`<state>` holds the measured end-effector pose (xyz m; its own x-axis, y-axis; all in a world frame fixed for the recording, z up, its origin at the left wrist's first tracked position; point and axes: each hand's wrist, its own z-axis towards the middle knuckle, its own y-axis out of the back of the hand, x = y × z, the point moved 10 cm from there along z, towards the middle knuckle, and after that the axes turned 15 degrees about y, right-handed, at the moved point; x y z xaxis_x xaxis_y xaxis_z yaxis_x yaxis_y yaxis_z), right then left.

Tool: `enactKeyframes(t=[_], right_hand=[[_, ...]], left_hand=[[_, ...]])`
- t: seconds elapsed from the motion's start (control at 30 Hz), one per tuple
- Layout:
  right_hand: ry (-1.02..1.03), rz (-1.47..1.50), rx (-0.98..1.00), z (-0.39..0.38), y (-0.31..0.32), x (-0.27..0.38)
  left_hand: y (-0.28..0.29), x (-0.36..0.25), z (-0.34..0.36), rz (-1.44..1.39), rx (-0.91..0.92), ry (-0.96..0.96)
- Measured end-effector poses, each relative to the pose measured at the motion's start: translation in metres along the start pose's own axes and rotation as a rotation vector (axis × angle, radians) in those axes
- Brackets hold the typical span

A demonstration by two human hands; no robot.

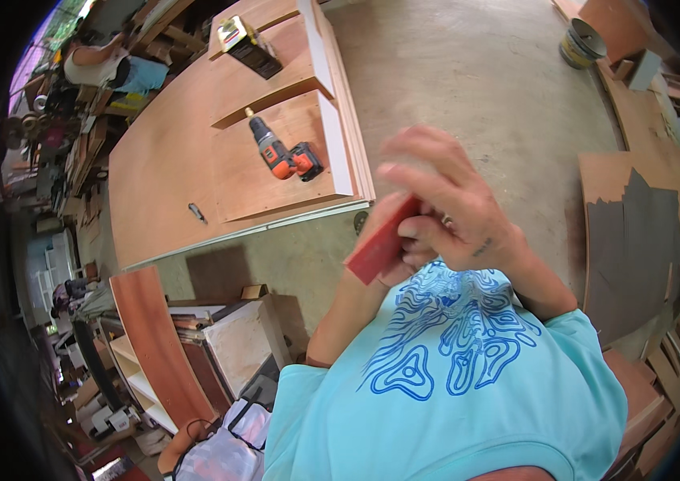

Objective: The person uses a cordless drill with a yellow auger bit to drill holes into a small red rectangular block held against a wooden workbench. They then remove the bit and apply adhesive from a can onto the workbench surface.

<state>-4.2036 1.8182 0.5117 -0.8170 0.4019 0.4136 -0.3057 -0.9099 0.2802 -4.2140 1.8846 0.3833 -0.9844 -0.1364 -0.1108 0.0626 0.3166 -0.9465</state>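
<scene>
In front of my chest, my left hand (395,273) is closed around a flat red rectangular piece (385,240) that is held tilted. Most of that hand's fingers are hidden behind the piece and my other hand. My right hand (456,207) is right over it, thumb side close against the red piece. Motion smears its upper fingers, so I cannot tell whether they grip anything. Beyond my hands, an orange and black cordless drill (285,154) lies on a large wooden panel assembly (167,172). A small utility knife (197,212) rests near the panel's front edge.
A dark rectangular can (250,50) stands on the far part of the panel. Wooden boards (162,345) and a white-faced box (245,341) are at the lower left. At the far right are a bucket (582,45) and grey-coated sheets (629,248). Another person (107,68) is at upper left.
</scene>
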Motion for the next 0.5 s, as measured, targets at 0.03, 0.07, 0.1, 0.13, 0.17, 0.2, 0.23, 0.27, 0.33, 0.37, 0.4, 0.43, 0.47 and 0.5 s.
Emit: enactKeyframes(t=[0.03,0.07,0.1,0.13,0.17,0.2,0.23,0.27,0.33,0.37,0.4,0.43,0.47,0.5], right_hand=[[0.008,0.067,0.102,-0.007,-0.007,-0.005],[0.015,0.131,0.201,-0.012,-0.015,-0.008],[-0.111,0.205,0.180,-0.017,-0.012,-0.015],[-0.166,0.194,0.172,-0.018,-0.008,-0.016],[-0.217,0.182,0.165,-0.019,-0.004,-0.017],[-0.266,0.176,0.152,-0.019,0.001,-0.020],[-0.252,0.121,0.136,-0.015,0.008,-0.017],[-0.241,0.070,0.120,-0.012,0.014,-0.014],[-0.210,-0.002,0.108,-0.006,0.023,-0.006],[-0.185,-0.025,0.112,-0.001,0.025,-0.001],[-0.159,-0.058,0.116,0.002,0.027,0.002],[-0.142,-0.075,0.117,0.003,0.028,0.004],[-0.122,-0.084,0.118,0.005,0.028,0.006],[-0.103,-0.094,0.118,0.007,0.028,0.007]], left_hand=[[0.013,0.004,0.000,0.042,-0.167,-0.078],[0.026,0.007,-0.003,0.089,-0.332,-0.153],[0.028,-0.006,-0.007,0.245,-0.421,-0.281],[0.030,-0.016,-0.013,0.399,-0.538,-0.399],[0.022,-0.034,-0.019,0.663,-0.567,-0.573],[0.016,-0.045,-0.027,0.730,-0.544,-0.653],[0.009,-0.055,-0.037,0.792,-0.522,-0.736],[0.015,-0.067,-0.048,0.635,-0.526,-0.709],[-0.002,-0.083,-0.072,0.593,-0.523,-0.790],[-0.023,-0.088,-0.087,0.711,-0.512,-0.902],[-0.042,-0.091,-0.097,0.831,-0.490,-1.010],[-0.057,-0.090,-0.107,1.011,-0.533,-1.093],[-0.071,-0.084,-0.117,1.195,-0.582,-1.176],[-0.081,-0.080,-0.121,1.295,-0.629,-1.232]])
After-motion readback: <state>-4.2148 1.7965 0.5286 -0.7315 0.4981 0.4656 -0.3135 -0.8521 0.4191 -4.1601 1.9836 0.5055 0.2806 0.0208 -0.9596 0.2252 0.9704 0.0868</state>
